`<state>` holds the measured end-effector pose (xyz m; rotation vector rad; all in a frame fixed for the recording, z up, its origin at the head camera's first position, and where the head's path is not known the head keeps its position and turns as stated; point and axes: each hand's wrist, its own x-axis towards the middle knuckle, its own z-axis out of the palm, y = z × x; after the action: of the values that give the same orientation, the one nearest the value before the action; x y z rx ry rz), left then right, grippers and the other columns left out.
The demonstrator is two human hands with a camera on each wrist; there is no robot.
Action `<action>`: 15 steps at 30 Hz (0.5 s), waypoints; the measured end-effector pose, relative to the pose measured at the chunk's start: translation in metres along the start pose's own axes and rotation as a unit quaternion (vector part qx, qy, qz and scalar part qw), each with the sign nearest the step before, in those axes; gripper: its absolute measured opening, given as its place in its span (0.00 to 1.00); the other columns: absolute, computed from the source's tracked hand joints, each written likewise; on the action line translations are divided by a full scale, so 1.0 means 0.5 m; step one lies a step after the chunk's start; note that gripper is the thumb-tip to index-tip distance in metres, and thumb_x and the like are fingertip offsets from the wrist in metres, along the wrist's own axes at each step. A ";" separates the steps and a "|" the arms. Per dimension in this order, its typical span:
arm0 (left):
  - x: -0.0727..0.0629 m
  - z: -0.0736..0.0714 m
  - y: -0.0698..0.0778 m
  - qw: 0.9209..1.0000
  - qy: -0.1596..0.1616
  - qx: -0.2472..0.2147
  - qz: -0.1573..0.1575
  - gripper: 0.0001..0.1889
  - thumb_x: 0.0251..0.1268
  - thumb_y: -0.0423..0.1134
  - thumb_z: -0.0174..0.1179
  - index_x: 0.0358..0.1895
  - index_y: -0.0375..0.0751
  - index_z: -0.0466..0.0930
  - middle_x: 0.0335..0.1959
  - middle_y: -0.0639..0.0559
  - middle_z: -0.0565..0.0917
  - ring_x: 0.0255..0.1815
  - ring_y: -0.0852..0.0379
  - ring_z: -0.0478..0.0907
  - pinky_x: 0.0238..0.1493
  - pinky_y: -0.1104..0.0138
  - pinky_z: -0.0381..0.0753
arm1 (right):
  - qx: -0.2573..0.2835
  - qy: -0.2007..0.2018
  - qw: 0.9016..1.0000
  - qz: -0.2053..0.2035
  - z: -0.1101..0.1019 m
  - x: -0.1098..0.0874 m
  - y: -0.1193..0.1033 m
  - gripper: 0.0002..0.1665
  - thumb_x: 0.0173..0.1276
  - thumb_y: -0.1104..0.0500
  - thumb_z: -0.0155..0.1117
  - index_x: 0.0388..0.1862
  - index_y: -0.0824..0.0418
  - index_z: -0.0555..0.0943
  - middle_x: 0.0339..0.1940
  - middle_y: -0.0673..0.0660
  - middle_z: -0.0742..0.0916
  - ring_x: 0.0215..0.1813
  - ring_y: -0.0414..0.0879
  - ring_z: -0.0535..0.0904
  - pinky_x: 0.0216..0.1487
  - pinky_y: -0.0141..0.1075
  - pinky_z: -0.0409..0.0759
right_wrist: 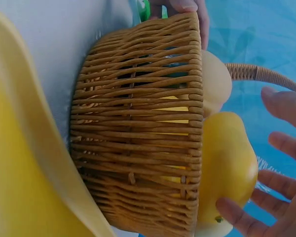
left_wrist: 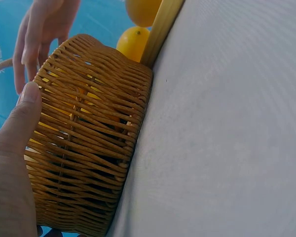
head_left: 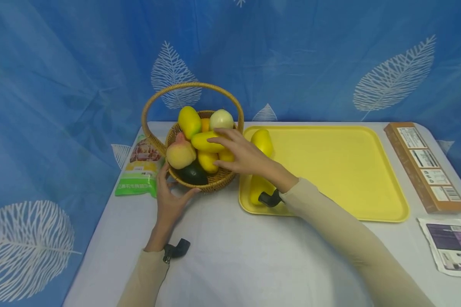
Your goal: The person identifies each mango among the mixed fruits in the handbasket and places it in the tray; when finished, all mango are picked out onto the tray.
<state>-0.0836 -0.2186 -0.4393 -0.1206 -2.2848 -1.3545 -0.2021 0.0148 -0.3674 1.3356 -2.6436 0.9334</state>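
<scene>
A round wicker basket (head_left: 219, 184) with a tall handle holds several fruits. My left hand (head_left: 170, 200) grips its front left side, the thumb (left_wrist: 24, 106) on the rim in the left wrist view. My right hand (head_left: 243, 151) hovers over the basket's right side, fingers spread around a yellow mango-like fruit (head_left: 203, 141). In the right wrist view one fingertip (right_wrist: 229, 210) reaches a yellow fruit (right_wrist: 227, 158); the other fingers stand apart from it. Around it lie a peach (head_left: 180, 154), a yellow-green mango (head_left: 189, 121), a pale round fruit (head_left: 221, 120) and a dark green fruit (head_left: 192, 174).
A yellow tray (head_left: 330, 170) stands right of the basket, with a yellow fruit (head_left: 262, 141) at its left edge and another yellow fruit (head_left: 259, 187) partly under my right wrist. A green food packet (head_left: 140, 170) lies left; a brown box (head_left: 426, 168) and white-purple packet (head_left: 451, 245) lie right.
</scene>
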 end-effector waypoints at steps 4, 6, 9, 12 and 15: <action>0.000 0.002 0.001 1.000 0.000 -0.001 -0.001 0.56 0.39 0.26 0.77 0.75 0.30 0.51 0.72 0.32 0.59 0.67 0.35 0.63 0.49 0.41 0.72 | 0.000 -0.019 1.000 0.022 0.003 0.009 0.004 0.37 0.66 0.45 0.67 0.72 0.52 0.69 0.77 0.59 0.63 0.76 0.55 0.57 0.70 0.51 0.68; 0.001 0.002 0.001 1.000 0.000 -0.002 0.000 0.56 0.39 0.26 0.77 0.75 0.30 0.51 0.72 0.32 0.59 0.67 0.35 0.63 0.49 0.41 0.71 | 0.002 -0.025 0.999 0.024 0.004 0.011 0.007 0.37 0.66 0.45 0.67 0.72 0.52 0.69 0.77 0.58 0.62 0.76 0.55 0.56 0.69 0.51 0.69; 0.002 0.002 0.003 1.000 0.000 0.001 0.001 0.56 0.39 0.26 0.77 0.75 0.30 0.51 0.72 0.32 0.59 0.67 0.35 0.64 0.49 0.42 0.71 | 0.008 -0.030 0.999 0.021 0.006 0.013 0.012 0.39 0.66 0.46 0.67 0.73 0.51 0.67 0.76 0.58 0.62 0.75 0.55 0.57 0.69 0.50 0.70; 0.003 0.001 0.004 1.000 -0.001 0.000 0.001 0.56 0.39 0.25 0.77 0.75 0.29 0.51 0.72 0.32 0.59 0.67 0.35 0.63 0.49 0.41 0.71 | 0.013 -0.037 0.999 0.015 0.006 0.014 0.014 0.41 0.65 0.46 0.69 0.75 0.51 0.66 0.75 0.58 0.62 0.73 0.55 0.59 0.67 0.49 0.71; 0.002 0.001 0.003 1.000 -0.001 0.001 -0.003 0.56 0.39 0.25 0.77 0.75 0.29 0.51 0.72 0.32 0.59 0.68 0.35 0.63 0.49 0.41 0.71 | 0.007 -0.046 0.999 0.006 0.009 0.016 0.015 0.44 0.64 0.46 0.70 0.76 0.51 0.64 0.73 0.58 0.63 0.71 0.54 0.61 0.63 0.47 0.74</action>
<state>-0.0840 -0.2176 -0.4379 -0.1136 -2.2906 -1.3554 -0.2118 0.0100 -0.3723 1.4003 -2.7214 0.9149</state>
